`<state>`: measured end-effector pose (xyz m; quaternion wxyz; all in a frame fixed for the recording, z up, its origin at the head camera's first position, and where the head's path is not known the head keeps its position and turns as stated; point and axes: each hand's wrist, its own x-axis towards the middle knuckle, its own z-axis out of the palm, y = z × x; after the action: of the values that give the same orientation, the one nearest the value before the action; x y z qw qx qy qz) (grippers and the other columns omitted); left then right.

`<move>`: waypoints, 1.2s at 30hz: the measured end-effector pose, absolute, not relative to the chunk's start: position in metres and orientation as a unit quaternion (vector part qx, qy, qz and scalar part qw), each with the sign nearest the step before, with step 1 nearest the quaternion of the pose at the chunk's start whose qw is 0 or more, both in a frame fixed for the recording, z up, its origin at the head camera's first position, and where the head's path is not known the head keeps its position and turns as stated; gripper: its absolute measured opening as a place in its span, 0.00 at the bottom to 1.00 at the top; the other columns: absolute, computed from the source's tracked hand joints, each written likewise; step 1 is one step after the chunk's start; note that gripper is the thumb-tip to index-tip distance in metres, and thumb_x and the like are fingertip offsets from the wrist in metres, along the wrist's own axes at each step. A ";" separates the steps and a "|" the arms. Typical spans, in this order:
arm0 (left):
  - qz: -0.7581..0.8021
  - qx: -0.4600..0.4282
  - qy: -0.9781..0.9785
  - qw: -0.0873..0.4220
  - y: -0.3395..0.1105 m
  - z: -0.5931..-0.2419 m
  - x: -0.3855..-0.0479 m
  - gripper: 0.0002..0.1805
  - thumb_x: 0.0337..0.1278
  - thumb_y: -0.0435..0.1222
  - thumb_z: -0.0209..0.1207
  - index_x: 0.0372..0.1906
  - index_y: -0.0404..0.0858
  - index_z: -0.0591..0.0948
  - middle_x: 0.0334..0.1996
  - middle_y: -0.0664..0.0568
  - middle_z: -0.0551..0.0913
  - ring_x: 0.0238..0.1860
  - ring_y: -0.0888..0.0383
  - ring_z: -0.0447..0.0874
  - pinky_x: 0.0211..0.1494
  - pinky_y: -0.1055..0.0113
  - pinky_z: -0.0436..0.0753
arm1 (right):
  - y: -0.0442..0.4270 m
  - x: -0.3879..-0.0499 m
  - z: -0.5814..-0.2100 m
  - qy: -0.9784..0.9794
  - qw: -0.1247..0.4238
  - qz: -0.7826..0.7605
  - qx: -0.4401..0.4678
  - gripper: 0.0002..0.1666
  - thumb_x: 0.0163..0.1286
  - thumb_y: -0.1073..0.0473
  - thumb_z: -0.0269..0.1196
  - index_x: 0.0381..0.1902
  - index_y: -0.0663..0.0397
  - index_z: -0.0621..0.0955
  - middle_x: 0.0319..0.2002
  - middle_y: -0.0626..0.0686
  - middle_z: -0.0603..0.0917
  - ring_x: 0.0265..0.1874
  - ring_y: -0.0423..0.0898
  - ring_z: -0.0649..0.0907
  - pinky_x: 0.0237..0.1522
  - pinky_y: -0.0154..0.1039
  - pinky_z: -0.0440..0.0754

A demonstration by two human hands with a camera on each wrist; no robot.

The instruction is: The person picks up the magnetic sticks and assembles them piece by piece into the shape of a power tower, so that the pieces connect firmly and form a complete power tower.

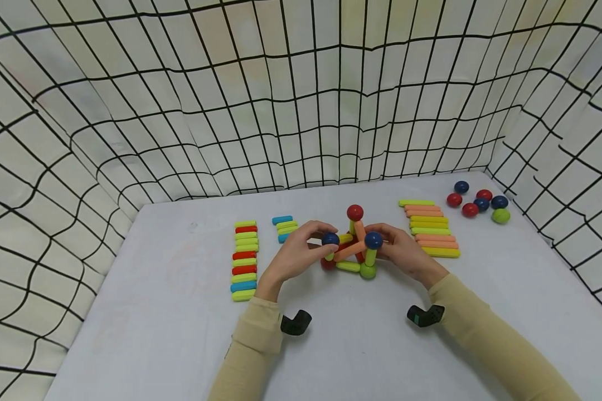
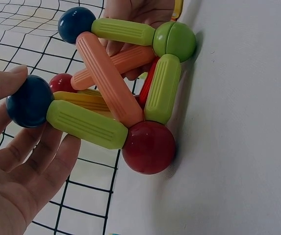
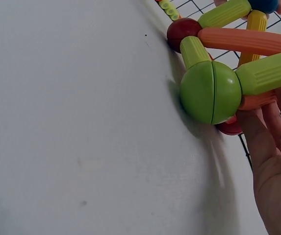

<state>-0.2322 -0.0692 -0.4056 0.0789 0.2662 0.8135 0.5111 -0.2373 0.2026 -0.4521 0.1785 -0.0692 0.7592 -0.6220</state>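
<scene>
A magnetic stick-and-ball frame [image 1: 348, 266] of green, yellow, red and orange rods stands on the table between both hands. Its left blue ball [image 2: 30, 101] is pinched by my left hand [image 1: 299, 252], thumb on top and fingers beneath. That ball tops a green rod [image 2: 87, 124] rising from a red ball [image 2: 149, 148]. My right hand [image 1: 404, 252] holds the frame's right side, fingers at an orange rod [image 3: 258, 100] behind the green ball [image 3: 210, 92]. Another blue ball [image 1: 373, 240] tops the right upright; a red ball [image 1: 355, 212] tops the rear one. Some right fingertips are hidden.
Left of the frame lie a column of short rods [image 1: 244, 262] and a smaller group of blue and green rods [image 1: 287, 225]. To the right are longer rods [image 1: 433, 229] and loose balls [image 1: 470, 210]. Netting over white cloth [image 1: 311, 111] encloses the table.
</scene>
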 end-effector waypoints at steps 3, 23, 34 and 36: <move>0.511 0.265 0.813 0.080 -0.069 -0.406 -0.233 0.20 0.62 0.38 0.64 0.57 0.38 0.78 0.51 0.53 0.79 0.50 0.56 0.77 0.55 0.62 0.81 | 0.206 -0.237 -0.451 0.778 0.173 -0.598 -0.084 0.27 0.72 0.49 0.61 0.65 0.49 0.72 0.62 0.54 0.76 0.60 0.54 0.75 0.63 0.51 0.72; 0.510 0.271 0.812 0.081 -0.069 -0.407 -0.234 0.19 0.62 0.40 0.64 0.56 0.41 0.78 0.51 0.53 0.79 0.51 0.56 0.77 0.54 0.64 0.81 | 0.211 -0.238 -0.448 0.810 0.188 -0.540 -0.129 0.23 0.73 0.53 0.60 0.64 0.46 0.75 0.62 0.53 0.76 0.63 0.56 0.70 0.67 0.60 0.63; 0.476 0.292 0.823 0.109 -0.057 -0.417 -0.235 0.27 0.59 0.36 0.66 0.62 0.39 0.73 0.58 0.48 0.78 0.54 0.54 0.76 0.58 0.60 0.78 | 0.223 -0.231 -0.449 0.818 0.212 -0.513 -0.151 0.28 0.68 0.54 0.64 0.65 0.50 0.73 0.58 0.53 0.78 0.56 0.54 0.75 0.61 0.53 0.72; 0.467 0.283 0.832 0.102 -0.054 -0.419 -0.235 0.25 0.61 0.35 0.65 0.62 0.38 0.73 0.59 0.47 0.78 0.53 0.54 0.76 0.58 0.60 0.79 | 0.225 -0.228 -0.449 0.819 0.213 -0.507 -0.162 0.31 0.67 0.54 0.64 0.67 0.51 0.72 0.58 0.53 0.78 0.55 0.53 0.75 0.60 0.53 0.73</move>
<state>-0.2350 -0.0541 -0.4186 0.1023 0.2825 0.8317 0.4669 -0.2284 0.2246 -0.4489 0.2133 -0.1616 0.8191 -0.5074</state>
